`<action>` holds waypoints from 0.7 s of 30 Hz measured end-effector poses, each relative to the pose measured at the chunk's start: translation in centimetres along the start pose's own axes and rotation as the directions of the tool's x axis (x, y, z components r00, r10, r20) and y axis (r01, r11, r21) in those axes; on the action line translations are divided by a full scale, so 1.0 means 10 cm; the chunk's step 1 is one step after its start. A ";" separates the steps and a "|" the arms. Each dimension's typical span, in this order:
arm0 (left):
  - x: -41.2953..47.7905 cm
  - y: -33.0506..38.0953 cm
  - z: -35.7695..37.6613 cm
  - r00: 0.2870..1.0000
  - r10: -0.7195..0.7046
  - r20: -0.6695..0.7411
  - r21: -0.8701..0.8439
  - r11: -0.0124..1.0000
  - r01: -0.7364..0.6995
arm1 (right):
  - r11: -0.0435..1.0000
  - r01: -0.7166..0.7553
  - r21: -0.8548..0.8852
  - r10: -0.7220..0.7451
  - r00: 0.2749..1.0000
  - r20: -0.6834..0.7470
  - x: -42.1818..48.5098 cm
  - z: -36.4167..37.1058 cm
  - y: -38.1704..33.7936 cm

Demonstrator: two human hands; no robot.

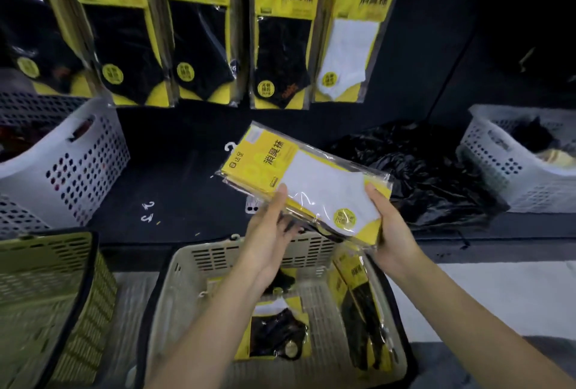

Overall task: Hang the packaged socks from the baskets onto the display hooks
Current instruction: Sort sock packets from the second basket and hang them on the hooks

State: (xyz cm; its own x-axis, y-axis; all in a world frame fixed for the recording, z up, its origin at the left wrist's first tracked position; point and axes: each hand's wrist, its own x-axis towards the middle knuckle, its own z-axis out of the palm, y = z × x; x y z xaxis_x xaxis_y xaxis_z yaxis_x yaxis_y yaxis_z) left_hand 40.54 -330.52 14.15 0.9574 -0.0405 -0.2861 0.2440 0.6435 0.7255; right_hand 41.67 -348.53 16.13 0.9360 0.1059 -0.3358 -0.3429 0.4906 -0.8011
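You hold a bundle of sock packs [311, 189] in both hands, tilted, above the far rim of the beige basket [187, 279]. The top pack shows white socks on a yellow card, and its white hook [230, 147] points up-left toward the display. Your left hand [268, 232] grips the bundle's near long edge, thumb on top and fingers underneath. Your right hand [389, 226] clasps the lower end, thumb on the film and fingers curled under.

The basket below holds 1 black sock pack [277, 335] lying flat and another pack [358, 304] leaning on its right wall. On the display, 4 black hanging packs [280, 55] sit left of 1 white hanging pack [352, 45].

On the dark table [171, 186] stand a white perforated basket [78, 170] at left and a second white basket [505, 164] at right, with a crumpled black plastic bag [420, 170] just beside the right one. A green basket [46, 295] is at the lower left.
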 end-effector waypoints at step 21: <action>-0.06 0.10 0.44 0.920 0.388 0.047 0.487 0.795 -0.360 | 0.838 0.437 -0.327 -0.443 0.894 0.058 -0.04 0.33 -0.06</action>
State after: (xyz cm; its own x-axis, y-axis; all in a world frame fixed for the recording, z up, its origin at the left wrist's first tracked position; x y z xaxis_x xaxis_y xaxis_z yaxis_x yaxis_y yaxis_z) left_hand 40.92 -333.25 17.78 0.9831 0.1769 0.0477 -0.0755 0.1541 0.9852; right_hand 41.77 -346.01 18.37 0.9938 -0.0724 0.0839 0.0954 0.1741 -0.9801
